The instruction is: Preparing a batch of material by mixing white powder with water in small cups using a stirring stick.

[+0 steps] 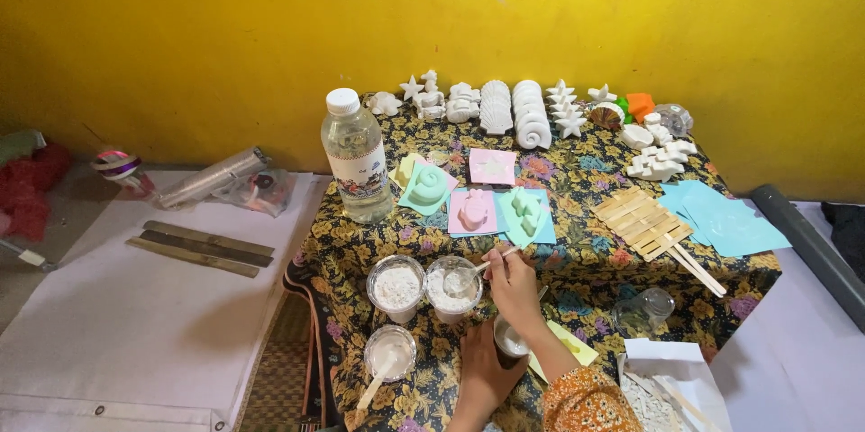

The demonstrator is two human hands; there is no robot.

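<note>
White powder cup (453, 285) sits just left of right hand (515, 289). Right fingers pinch wooden stick (491, 263), spoon end in cup, long axis running up-right. Left hand (484, 372), below, wraps small cup (509, 339); right hand nearer powder.
</note>
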